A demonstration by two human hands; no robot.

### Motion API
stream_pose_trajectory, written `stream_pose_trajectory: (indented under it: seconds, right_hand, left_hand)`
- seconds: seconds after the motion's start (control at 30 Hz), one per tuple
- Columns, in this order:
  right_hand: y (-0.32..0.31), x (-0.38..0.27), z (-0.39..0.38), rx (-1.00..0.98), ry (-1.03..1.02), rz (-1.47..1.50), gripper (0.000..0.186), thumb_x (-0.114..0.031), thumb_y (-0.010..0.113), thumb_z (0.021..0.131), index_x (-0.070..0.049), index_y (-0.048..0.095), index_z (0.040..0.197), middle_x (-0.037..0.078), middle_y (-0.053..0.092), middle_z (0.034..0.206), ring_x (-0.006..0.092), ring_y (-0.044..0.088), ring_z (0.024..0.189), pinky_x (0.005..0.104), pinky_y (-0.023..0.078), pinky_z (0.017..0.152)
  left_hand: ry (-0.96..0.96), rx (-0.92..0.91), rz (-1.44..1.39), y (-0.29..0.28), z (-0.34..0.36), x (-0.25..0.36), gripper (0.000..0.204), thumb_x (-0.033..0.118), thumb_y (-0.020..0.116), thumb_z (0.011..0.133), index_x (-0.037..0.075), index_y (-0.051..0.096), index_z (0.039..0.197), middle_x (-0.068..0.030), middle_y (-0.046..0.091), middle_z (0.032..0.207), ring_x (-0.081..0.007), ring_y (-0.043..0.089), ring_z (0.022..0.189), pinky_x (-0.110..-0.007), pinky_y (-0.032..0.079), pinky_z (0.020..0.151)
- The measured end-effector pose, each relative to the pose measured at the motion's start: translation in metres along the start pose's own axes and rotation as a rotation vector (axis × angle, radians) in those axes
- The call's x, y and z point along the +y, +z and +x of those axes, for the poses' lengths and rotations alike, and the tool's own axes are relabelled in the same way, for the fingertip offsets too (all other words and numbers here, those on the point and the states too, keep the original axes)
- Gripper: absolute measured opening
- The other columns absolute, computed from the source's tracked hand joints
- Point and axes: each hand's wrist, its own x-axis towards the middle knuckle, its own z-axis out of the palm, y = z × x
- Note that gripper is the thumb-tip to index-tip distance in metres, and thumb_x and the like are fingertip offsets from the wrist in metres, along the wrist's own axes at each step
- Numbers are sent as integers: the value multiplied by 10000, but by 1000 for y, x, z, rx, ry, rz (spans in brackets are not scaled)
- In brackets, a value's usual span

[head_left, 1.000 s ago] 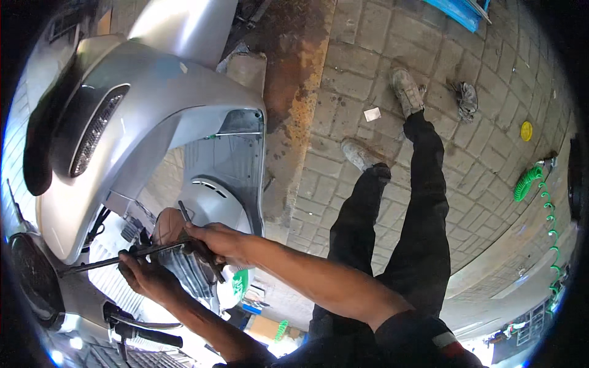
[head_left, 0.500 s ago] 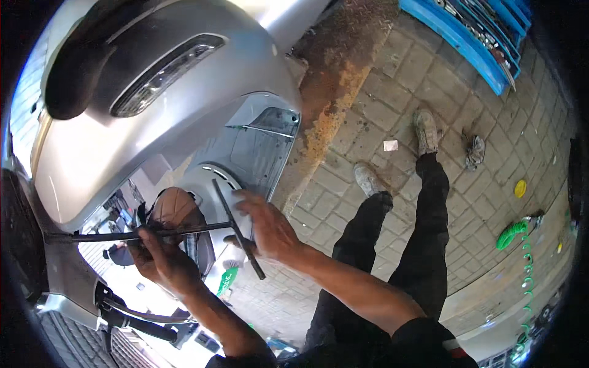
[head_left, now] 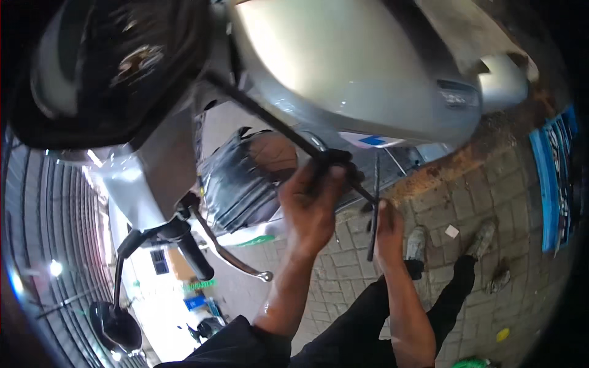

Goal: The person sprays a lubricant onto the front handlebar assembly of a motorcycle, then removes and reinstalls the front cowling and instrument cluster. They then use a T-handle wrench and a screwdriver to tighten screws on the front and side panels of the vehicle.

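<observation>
A long dark T-handle wrench [head_left: 264,116] slants down from the dark front part of a silver scooter [head_left: 350,67], its far tip reaching the bodywork. My left hand [head_left: 311,205] is closed around the wrench's shaft, with a small black piece I cannot make out at the fingers. At the near end, my right hand [head_left: 391,236] is closed on the crossbar beside its joint with the shaft. Beneath the shaft, a black bag-like bundle [head_left: 242,184] with a brown top rests by the scooter's footboard.
A handlebar grip [head_left: 195,260] with a silver brake lever [head_left: 236,264] juts out left of my arms, and a round mirror [head_left: 115,325] hangs lower. At the right lies a blue tool tray [head_left: 543,190]. My shoes stand on grey paving [head_left: 343,270], near a small pale card [head_left: 452,231].
My view has swung left toward the scooter's front. My right hand, loose beside the crossbar before, is now closed on it. The wrench slants more steeply in view.
</observation>
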Motion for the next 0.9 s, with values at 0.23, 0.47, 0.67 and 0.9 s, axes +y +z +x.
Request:
stream_pose_trajectory:
  seconds: [0.23, 0.47, 0.67, 0.9]
  right_hand:
    - [-13, 4, -12, -230, -322, -351, 399, -310, 464, 1033, 50, 617, 1110, 125, 656, 920, 194, 620, 838, 353, 487, 802]
    - [-27, 13, -1, -145, -115, -233, 448, -413, 529, 985, -2, 596, 1151, 86, 604, 942, 153, 582, 880, 331, 465, 795]
    - [-26, -6, -19, -133, 2, -245, 447, -422, 559, 967, -37, 568, 1194, 63, 600, 1023, 147, 560, 890, 299, 459, 811]
    - [-32, -4, 7, -32, 333, -202, 354, -306, 561, 981, -72, 557, 1247, 59, 641, 1060, 168, 610, 856, 334, 501, 771]
  left_hand:
    - [-40, 2, -59, -20, -12, 2, 257, 95, 625, 942, -81, 606, 1128, -121, 672, 974, -188, 677, 888, -311, 560, 822]
    - [-12, 1, -112, -9, -11, 11, 279, 129, 643, 943, -85, 609, 1118, -114, 674, 978, -175, 676, 861, -301, 556, 792]
    - [-15, 45, -163, -9, -14, 10, 289, 138, 660, 933, -83, 613, 1113, -111, 677, 953, -173, 678, 850, -295, 562, 781]
    - [32, 72, -142, -2, -3, 11, 271, 122, 664, 927, -79, 622, 1105, -110, 681, 917, -175, 684, 835, -291, 564, 764]
